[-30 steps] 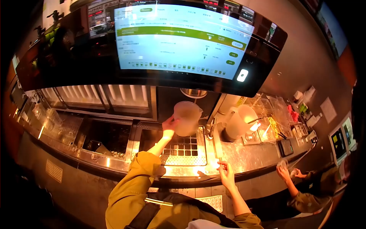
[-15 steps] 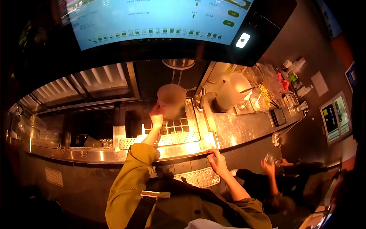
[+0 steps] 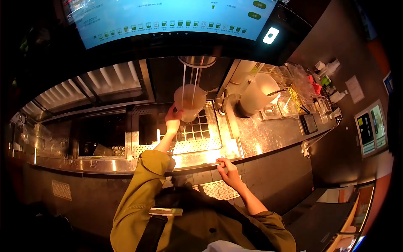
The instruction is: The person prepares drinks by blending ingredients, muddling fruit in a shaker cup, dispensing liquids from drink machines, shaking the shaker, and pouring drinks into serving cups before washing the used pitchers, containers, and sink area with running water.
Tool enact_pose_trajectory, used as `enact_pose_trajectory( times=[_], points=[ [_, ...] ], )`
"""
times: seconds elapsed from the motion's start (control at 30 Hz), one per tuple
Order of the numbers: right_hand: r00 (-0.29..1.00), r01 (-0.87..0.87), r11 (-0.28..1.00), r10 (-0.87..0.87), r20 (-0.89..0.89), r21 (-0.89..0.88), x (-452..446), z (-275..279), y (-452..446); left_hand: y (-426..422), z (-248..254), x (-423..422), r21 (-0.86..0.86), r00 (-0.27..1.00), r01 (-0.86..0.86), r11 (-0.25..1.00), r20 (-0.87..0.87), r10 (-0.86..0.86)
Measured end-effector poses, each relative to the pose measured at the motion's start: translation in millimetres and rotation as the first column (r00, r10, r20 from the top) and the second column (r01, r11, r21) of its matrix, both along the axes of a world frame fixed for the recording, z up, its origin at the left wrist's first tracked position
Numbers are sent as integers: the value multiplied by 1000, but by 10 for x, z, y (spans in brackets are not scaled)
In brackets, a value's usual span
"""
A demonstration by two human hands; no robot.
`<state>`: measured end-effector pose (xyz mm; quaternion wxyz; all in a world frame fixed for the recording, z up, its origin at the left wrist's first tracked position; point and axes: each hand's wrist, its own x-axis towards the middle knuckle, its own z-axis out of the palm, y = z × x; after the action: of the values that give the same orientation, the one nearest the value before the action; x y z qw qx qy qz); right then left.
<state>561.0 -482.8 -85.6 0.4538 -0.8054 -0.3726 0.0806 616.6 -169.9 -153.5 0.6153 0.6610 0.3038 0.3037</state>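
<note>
My left hand [image 3: 173, 120] grips the left side of a translucent plastic jug [image 3: 195, 94]. The jug is held beneath a round dispenser head [image 3: 197, 61], from which several thin streams run down into it. Below the jug is a metal drip tray with a square grid [image 3: 197, 132]. My right hand [image 3: 228, 173] is at the counter's front edge, its fingers drawn together in a pinch. Something thin may be at its fingertips, but I cannot make out what.
A lit screen [image 3: 176, 21] hangs above the counter. To the right stand another pale jug [image 3: 254, 98], clear containers [image 3: 270, 112] and a dark flat device [image 3: 308, 124]. A sunken bin [image 3: 100, 138] with a dark scoop-like thing lies left. A small tap [image 3: 222, 105] rises beside the tray.
More streams now fall from the dispenser into the jug. My right hand has shifted a little left along the counter edge. The other person at lower right has gone from view.
</note>
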Motion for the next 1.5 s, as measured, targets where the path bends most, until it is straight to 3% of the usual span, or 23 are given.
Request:
enact_pose_trajectory(
  times=[0.17,0.3,0.4,0.47,0.5,0.63,0.7,0.73,0.83,0.93,1.03,1.13,1.2,1.27,1.5],
  points=[
    [999,-22,1000,22,-35,-20,-4,-67,42,4,-90,25,7,998,-4,1000,63,4],
    [1000,-1,1000,1,0,14,-5,-128,86,23,-75,8,18,1000,24,1000,12,-24],
    [995,30,999,-33,-99,-33,-45,-89,81,-12,-90,13,-32,994,42,999,105,-38],
    [994,7,1000,-8,-110,-15,-14,-39,117,-10,51,72,-10,999,25,1000,-30,-25],
    [993,-18,1000,17,-121,-8,-21,-27,108,-23,197,38,21,967,15,1000,-256,-9],
    [995,-23,999,18,-97,-49,-23,-194,103,47,120,-16,28,988,-1,1000,-157,5],
    [981,-54,992,32,-191,-111,-9,-177,104,109,138,-9,0,996,11,1000,-94,-11],
    [989,-49,996,37,-142,-80,-4,-209,126,132,211,10,28,993,36,999,-114,-32],
    [989,-39,998,31,-146,-55,7,-175,192,276,256,84,-123,915,262,957,-284,-287],
    [991,-43,999,45,-124,16,-12,-194,247,231,386,10,-184,891,303,935,-294,-346],
    [987,-60,998,61,-146,8,3,-284,228,182,377,-3,-70,931,283,956,-217,-292],
    [982,-56,998,48,-181,-40,-6,-272,192,391,-316,304,-62,930,368,928,15,-367],
    [980,-46,998,36,-195,-47,-12,-296,183,529,-655,420,-25,929,369,929,-3,-369],
    [994,-25,1000,26,-105,12,-15,-382,180,528,-685,442,-11,932,360,933,-27,-361],
    [997,-27,999,30,-75,41,-55,-508,127,137,269,-8,67,922,280,958,-296,-249]
  ],
)
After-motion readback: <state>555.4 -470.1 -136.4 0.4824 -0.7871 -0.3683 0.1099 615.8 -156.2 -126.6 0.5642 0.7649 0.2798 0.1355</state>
